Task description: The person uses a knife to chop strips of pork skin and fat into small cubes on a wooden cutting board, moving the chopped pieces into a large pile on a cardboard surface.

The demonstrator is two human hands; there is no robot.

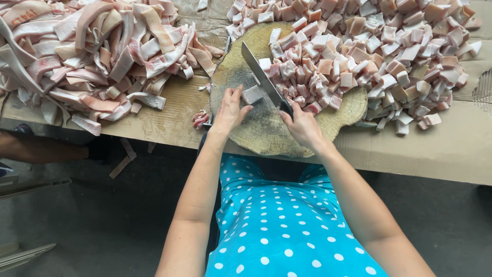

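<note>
A turquoise dress with white dots (287,225) fills the bottom of the view, and two bare forearms reach up from it to a round wooden chopping block (256,128) on the surface (451,149).

The left hand (229,110) rests on the block with its fingers curled and pressed together, the fingertips pinching a pale piece of pork skin (252,94) down against the wood. That piece lies just up and to the right of the left hand, touching the fingertips, and it lies right against the left face of the blade. The right hand (302,124) is wrapped tight round the dark handle of a cleaver (262,78), whose long axis runs on a diagonal from the handle at lower right up to the tip at upper left, so the blade passes between the held piece and the cut squares. The left hand is the nearer of the two to the piece; the right hand lies a little way off, down the handle.

To the right of the blade a heap of cut squares (389,56) spills off the block onto the cardboard-covered surface. To the left lies a pile of long uncut strips (97,51) (pink and cream, some curled). A small scrap of meat (200,119) sits at the surface's edge beside the left wrist. Nothing lies between the blade and the held piece.
</note>
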